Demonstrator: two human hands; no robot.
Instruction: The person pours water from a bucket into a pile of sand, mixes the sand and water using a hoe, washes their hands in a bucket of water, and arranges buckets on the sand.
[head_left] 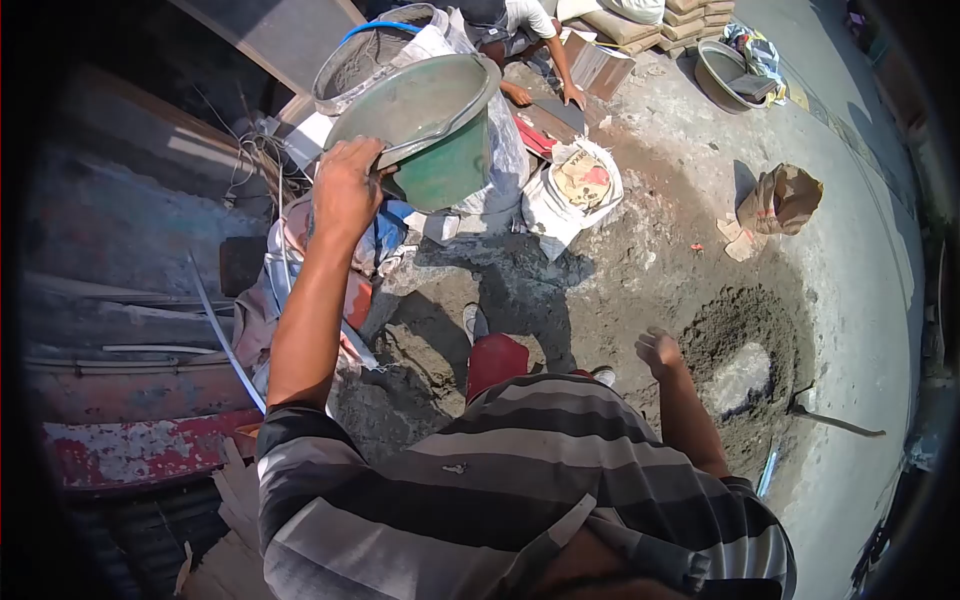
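1. Tub: plastic, round, wide-mouthed, walls narrowing toward the base. Outside is green, darker and cleaner low down; upper wall is paler.
2. Tub interior: dull grey-green, coated with a dusty film and faint smears. The rim is broad and lipped, with a thin greyish strip along its near side.
3. Tub position: held off the ground, toward that ground's far left part, mouth upward and tilted. It overlaps a bucket with grey contents; contact between the two cannot be determined.
4. Left grip: pinching the tub's near-left rim, arm extended.
5. Right grip: loosely spread, fingers slightly bent, fingertips greyish; lowered near a mound of dark grey mix on the ground's right part.
6. Surroundings: white sack just beyond the tub; torn paper bag near the ground's right edge; another person's hand on a dark board.
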